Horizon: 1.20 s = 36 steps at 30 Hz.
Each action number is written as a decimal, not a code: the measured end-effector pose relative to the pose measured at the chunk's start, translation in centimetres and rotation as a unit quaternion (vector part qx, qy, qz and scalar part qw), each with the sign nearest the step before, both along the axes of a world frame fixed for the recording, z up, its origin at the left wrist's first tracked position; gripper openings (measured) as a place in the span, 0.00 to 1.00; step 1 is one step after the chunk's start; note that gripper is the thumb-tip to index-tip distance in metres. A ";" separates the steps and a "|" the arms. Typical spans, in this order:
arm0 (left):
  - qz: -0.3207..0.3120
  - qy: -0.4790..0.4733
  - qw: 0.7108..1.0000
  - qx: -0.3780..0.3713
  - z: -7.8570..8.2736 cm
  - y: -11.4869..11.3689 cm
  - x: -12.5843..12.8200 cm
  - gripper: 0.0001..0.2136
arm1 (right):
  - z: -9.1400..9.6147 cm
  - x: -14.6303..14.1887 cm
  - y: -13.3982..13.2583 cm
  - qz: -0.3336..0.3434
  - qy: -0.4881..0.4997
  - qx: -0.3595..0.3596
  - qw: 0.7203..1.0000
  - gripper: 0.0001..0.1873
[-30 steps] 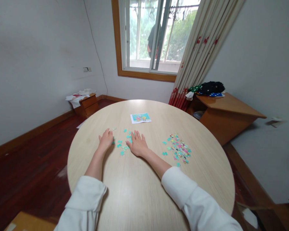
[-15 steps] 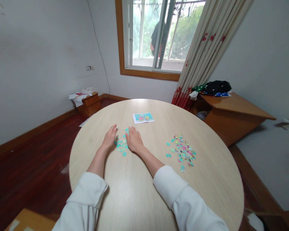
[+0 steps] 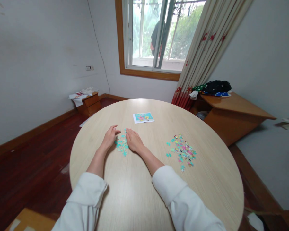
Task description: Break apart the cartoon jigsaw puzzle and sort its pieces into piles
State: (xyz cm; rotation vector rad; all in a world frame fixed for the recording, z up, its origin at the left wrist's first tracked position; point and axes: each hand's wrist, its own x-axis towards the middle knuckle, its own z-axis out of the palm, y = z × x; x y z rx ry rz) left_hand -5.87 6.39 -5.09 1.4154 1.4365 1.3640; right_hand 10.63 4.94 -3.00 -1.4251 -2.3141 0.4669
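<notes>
A small pile of turquoise jigsaw puzzle pieces (image 3: 121, 146) lies on the round table between my two hands. My left hand (image 3: 109, 137) rests at the pile's left side, fingers curved and apart, with nothing visible in them. On the right side of the pile, my right hand (image 3: 134, 140) lies flat with its fingers stretched out, its edge touching the pieces. A larger heap of mixed pink, yellow and turquoise jigsaw pieces (image 3: 185, 150) sits farther right. Beyond my hands lies a picture sheet (image 3: 144, 117) with cartoon figures.
The round wooden table (image 3: 135, 192) fills the middle. A brown desk (image 3: 236, 110) with cloths on it stands at the right, beside a curtain (image 3: 213, 41). A small cabinet (image 3: 91, 104) is at the back left. Through the window, a person (image 3: 155, 38) is partly visible.
My left fingers have bent inward toward the pile. My right hand has shifted slightly, its fingers drawn closer together, and the top turquoise pieces have moved a little left.
</notes>
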 end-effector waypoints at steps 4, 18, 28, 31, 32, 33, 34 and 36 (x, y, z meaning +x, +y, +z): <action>0.010 -0.024 0.999 0.021 -0.3 0.3 -0.1 0.22 | -0.1 0.1 -0.5 0.036 0.012 0.046 0.998 0.24; 0.112 0.132 0.985 0.023 0.6 0.0 -0.7 0.19 | 1.1 -1.3 -0.8 0.095 -0.068 0.090 0.989 0.21; 0.211 0.245 0.946 -0.026 1.5 -0.6 -1.1 0.17 | 2.1 -3.9 2.0 0.087 -0.109 0.065 0.988 0.25; 0.215 0.246 0.944 -0.035 1.7 -0.8 -1.1 0.17 | 2.3 -4.6 3.5 0.084 -0.138 0.056 0.985 0.25; 0.215 0.241 0.946 -0.034 1.8 -0.8 -1.0 0.17 | 2.4 -4.6 4.1 0.080 -0.152 0.054 0.984 0.25; 0.214 0.233 0.948 -0.032 1.8 -0.8 -1.0 0.16 | 2.4 -4.6 4.6 0.074 -0.166 0.052 0.982 0.24; 0.211 0.225 0.951 -0.029 1.8 -0.8 -0.9 0.16 | 2.5 -4.3 5.1 0.065 -0.181 0.051 0.980 0.24; 0.192 0.207 0.959 -0.022 1.7 -0.8 -0.8 0.16 | 2.8 -3.5 5.9 0.043 -0.206 0.051 0.976 0.22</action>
